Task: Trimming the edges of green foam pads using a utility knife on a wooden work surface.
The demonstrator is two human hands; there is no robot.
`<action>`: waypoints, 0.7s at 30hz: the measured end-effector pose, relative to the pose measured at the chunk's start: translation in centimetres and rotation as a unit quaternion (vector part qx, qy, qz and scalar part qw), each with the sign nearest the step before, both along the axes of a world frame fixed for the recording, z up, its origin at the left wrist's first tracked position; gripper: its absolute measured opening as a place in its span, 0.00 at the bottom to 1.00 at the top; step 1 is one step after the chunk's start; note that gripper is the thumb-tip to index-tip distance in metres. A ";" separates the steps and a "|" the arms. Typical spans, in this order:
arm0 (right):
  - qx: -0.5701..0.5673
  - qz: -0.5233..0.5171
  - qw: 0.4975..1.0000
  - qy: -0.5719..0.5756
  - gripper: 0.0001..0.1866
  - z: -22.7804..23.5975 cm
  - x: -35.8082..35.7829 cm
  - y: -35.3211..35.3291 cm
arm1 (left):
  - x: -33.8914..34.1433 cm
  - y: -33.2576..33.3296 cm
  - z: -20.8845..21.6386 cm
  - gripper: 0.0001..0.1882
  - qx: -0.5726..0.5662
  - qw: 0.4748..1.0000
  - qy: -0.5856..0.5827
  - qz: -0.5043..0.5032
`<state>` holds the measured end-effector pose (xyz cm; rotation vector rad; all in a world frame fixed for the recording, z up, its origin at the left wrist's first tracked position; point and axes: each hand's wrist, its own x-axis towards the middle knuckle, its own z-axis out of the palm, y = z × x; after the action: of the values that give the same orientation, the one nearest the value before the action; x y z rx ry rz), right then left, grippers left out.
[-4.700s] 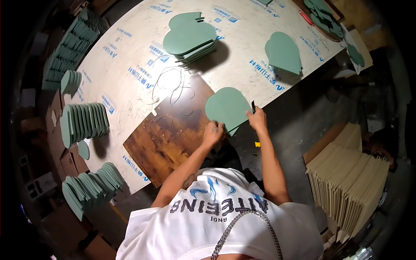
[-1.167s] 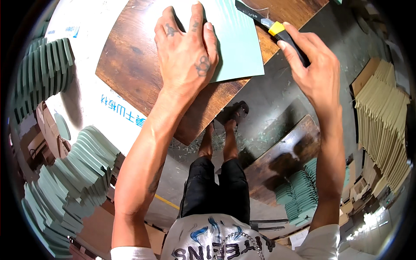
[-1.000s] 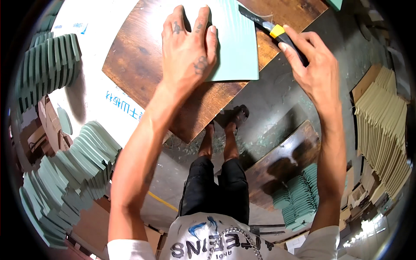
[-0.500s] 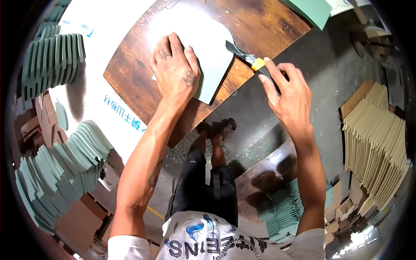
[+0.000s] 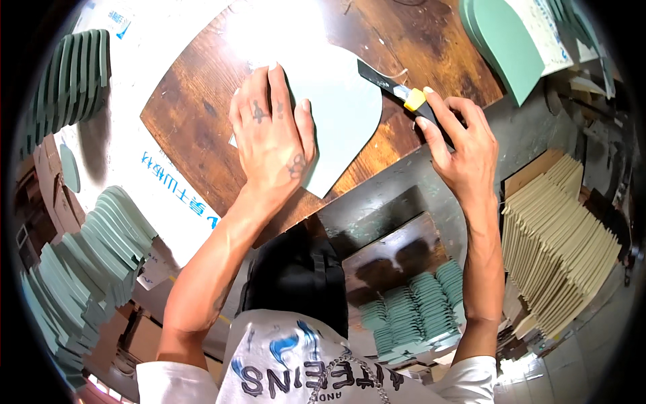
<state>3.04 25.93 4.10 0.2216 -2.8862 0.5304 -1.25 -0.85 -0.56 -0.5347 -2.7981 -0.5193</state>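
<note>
Flat on the wooden board lies a pale green foam-like sheet (image 5: 340, 114) with a rounded right edge and a corner pointing towards me. My left hand (image 5: 272, 138) rests on its left part, fingers stretched out and pressing down. In my right hand (image 5: 464, 145) is a utility knife (image 5: 416, 101) with a yellow collar and a dark blade. The blade reaches to the sheet's upper right edge. A thin curled strip (image 5: 397, 73) shows beside the blade. Glare washes out the sheet's far part.
The wooden board (image 5: 195, 101) lies on a white printed surface (image 5: 124, 145). Green cut pieces (image 5: 508, 47) overlap at the board's far right corner. More green pieces stand in rows at left (image 5: 101, 236) and below (image 5: 414, 310). A cream-coloured stack (image 5: 558, 242) stands at right.
The knife has moved slightly right along with my right hand, and the thin strip now curls up beside the blade. My left hand stays on the sheet. The view has shifted.
</note>
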 end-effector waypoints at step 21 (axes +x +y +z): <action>-0.018 -0.081 0.992 -0.090 0.27 -0.5 3.3 -2.7 | -5.6 0.3 0.5 0.26 -0.010 0.996 -0.049 0.075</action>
<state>6.34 23.22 3.65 -0.0694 -3.0291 0.6019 -6.86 -0.55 -0.08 -0.3074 -2.9098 -0.4996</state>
